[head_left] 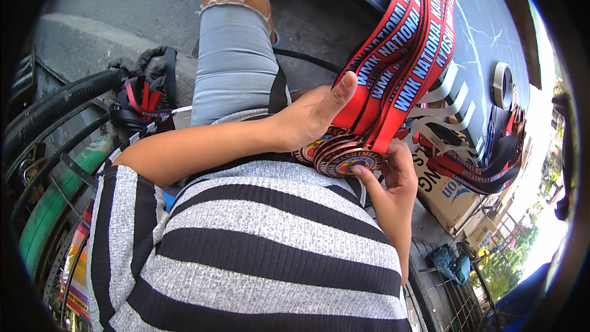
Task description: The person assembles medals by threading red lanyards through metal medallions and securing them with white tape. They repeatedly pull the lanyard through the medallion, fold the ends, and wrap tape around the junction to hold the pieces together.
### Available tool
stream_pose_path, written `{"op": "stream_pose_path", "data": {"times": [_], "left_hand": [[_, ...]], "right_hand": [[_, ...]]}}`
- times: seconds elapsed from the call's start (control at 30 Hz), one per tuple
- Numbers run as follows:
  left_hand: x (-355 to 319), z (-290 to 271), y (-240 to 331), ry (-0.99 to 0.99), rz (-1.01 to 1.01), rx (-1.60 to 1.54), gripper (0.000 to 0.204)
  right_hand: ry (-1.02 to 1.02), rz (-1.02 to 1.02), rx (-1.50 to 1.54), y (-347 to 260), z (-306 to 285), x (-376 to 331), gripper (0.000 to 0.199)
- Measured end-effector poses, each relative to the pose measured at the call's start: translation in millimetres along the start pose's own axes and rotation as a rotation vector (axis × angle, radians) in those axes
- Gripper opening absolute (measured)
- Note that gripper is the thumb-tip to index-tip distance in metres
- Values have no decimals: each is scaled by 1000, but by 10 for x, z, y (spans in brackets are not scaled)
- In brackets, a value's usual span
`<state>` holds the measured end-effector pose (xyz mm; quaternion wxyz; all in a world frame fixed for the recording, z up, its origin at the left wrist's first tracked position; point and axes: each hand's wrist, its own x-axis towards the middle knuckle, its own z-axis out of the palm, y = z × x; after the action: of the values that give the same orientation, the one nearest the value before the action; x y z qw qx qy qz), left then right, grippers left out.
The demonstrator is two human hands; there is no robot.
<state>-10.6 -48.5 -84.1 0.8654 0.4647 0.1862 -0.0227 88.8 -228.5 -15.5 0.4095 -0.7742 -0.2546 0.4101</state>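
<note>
Head view: left hand grips red woven ribbons; right hand pinches stacked round metal medals.

Head view, steeply down, close

Red ribbons with blue-and-white lettering; bronze medals with multicoloured centres; grey-and-black striped top; pale grey frayed shorts; dark marbled table; green rail.

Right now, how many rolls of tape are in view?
1: a roll of tape stands on edge on the dark table, right of the red ribbons. Others may be hidden.
</note>
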Motion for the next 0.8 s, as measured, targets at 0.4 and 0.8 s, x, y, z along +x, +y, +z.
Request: {"op": "stream_pose_path", "data": {"times": [0.4, 0.8], "left_hand": [[-25, -34, -23, -117, -50, -314, 47], [-44, -22, -83, -80, 34, -405, 39]], "right_hand": [[-90, 158, 362, 60, -11, 47, 44], [12, 48, 315, 97, -11, 6, 32]]}}
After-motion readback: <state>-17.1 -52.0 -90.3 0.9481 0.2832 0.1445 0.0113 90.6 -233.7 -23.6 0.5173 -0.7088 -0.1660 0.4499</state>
